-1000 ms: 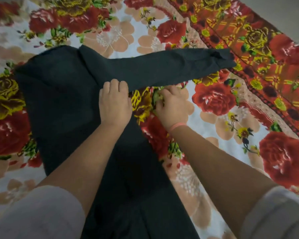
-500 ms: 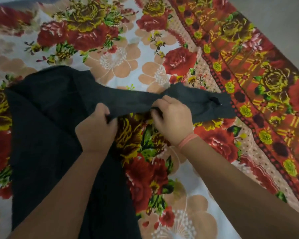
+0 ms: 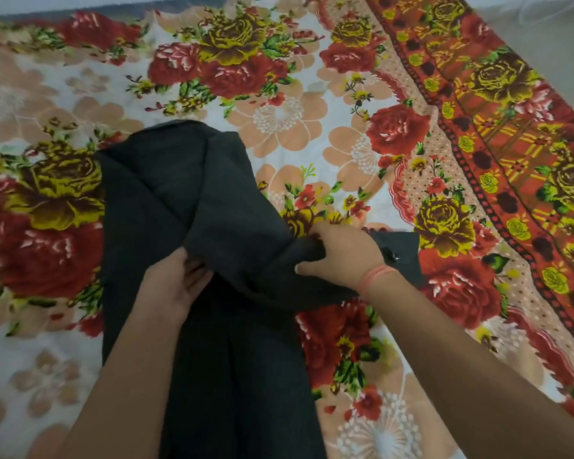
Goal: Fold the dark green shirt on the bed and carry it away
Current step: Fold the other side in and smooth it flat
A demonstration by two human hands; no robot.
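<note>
left hand point(image 3: 176, 286): grasping shirt point(image 3: 196, 193) fold
right hand point(image 3: 342, 256): clutching sleeve point(image 3: 275, 250), cuff point(image 3: 403, 256) past its wrist
bedsheet point(image 3: 279, 120): floral, under both grips
floor point(image 3: 560, 44): pale, far beyond right grip

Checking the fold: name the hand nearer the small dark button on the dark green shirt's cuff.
Right. The right hand grips the sleeve beside the small dark button; the left hand holds the dark green shirt farther left.

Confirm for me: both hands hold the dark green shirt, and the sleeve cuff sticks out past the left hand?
Not quite. In the head view the sleeve cuff sticks out past the right hand, not the left hand. Both hands do hold the dark green shirt.
</note>
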